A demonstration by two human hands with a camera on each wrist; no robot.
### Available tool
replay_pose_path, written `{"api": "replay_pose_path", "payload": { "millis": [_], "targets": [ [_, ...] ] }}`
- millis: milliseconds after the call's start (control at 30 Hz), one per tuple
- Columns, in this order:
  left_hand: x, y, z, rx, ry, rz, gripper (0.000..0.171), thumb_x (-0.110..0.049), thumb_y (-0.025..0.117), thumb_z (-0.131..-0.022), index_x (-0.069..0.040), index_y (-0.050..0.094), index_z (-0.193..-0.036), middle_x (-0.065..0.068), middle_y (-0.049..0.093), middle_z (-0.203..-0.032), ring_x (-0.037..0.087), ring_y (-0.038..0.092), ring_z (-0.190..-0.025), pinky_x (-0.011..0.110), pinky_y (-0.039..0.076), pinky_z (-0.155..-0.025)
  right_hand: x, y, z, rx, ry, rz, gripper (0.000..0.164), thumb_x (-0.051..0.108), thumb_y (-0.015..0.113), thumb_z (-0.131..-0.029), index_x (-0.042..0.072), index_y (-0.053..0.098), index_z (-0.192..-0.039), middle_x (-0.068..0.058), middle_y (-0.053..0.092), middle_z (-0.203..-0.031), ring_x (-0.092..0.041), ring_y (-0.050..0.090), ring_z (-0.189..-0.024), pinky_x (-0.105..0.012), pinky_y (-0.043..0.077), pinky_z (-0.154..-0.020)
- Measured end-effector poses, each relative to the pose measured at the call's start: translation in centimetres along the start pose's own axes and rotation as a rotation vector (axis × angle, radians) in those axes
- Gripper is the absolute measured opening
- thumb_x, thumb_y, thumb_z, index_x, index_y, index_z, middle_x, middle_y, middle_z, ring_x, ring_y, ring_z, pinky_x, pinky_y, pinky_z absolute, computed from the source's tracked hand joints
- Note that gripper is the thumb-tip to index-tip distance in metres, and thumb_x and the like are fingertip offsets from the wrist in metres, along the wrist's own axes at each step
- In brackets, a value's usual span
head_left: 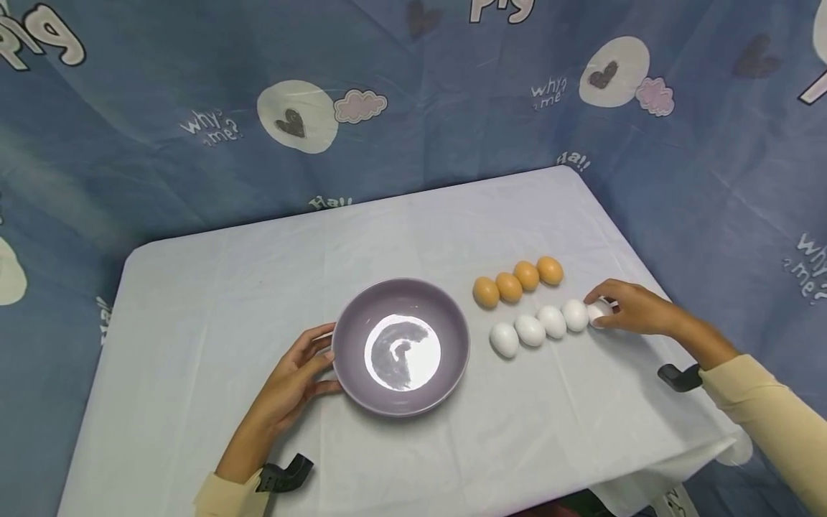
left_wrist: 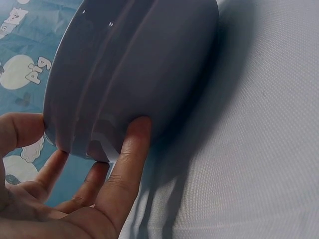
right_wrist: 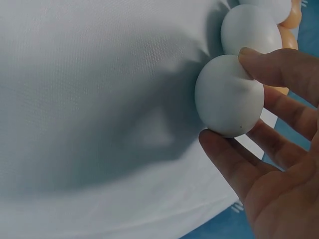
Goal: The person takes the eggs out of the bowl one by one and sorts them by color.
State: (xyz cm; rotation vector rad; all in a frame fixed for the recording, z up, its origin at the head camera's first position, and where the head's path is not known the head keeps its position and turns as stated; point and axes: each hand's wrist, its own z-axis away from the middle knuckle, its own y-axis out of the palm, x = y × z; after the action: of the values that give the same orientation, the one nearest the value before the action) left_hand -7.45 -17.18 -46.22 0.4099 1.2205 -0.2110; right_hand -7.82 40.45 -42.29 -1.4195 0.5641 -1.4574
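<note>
A purple bowl stands on the white-covered table, with nothing in it but a bright reflection. My left hand holds its left side, thumb at the rim and the other fingers spread against the outer wall. At the right end of a row of white eggs, my right hand grips the last white egg between thumb and fingers. That egg sits close beside its neighbour; whether it is off the cloth I cannot tell. Behind them runs a row of brown eggs.
The white tablecloth covers the table, whose right edge lies close to my right hand. Blue printed fabric hangs behind and at the sides. Each wrist carries a black camera mount.
</note>
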Motion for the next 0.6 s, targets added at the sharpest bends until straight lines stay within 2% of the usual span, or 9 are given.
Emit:
{"api": "replay_pose_path", "payload": {
  "millis": [267, 500, 600],
  "targets": [
    [0.2, 0.1, 0.5, -0.025, 0.002, 0.005, 0.054, -0.015, 0.056, -0.103, -0.011, 0.034, -0.152, 0.008, 0.041, -0.147, 0.013, 0.061, -0.117, 0.044, 0.062, -0.083, 0.0, 0.1, -0.8, 0.017, -0.023, -0.011, 0.036, 0.011, 0.08, -0.083, 0.001, 0.068, -0.115, -0.018, 0.065, -0.118, -0.031, 0.061, -0.105, -0.035, 0.058, -0.079],
    [0.2, 1.4, -1.3, 0.027, -0.014, 0.021, 0.055, -0.018, 0.058, -0.102, -0.016, 0.035, -0.152, 0.013, 0.037, -0.152, 0.016, 0.061, -0.116, 0.045, 0.061, -0.086, -0.3, -0.9, 1.6, 0.023, 0.01, 0.022, 0.043, 0.012, 0.081, -0.083, 0.0, 0.065, -0.121, -0.018, 0.064, -0.119, -0.027, 0.058, -0.102, -0.028, 0.054, -0.075],
    [0.2, 1.8, -1.7, 0.039, -0.011, 0.02, 0.054, -0.017, 0.058, -0.102, -0.015, 0.036, -0.152, 0.014, 0.038, -0.152, 0.016, 0.061, -0.117, 0.043, 0.061, -0.088, 0.0, -1.3, 2.3, 0.04, 0.013, 0.023, 0.051, 0.014, 0.08, -0.083, -0.001, 0.06, -0.128, -0.021, 0.061, -0.123, -0.03, 0.057, -0.105, -0.031, 0.052, -0.078]
  ]
}}
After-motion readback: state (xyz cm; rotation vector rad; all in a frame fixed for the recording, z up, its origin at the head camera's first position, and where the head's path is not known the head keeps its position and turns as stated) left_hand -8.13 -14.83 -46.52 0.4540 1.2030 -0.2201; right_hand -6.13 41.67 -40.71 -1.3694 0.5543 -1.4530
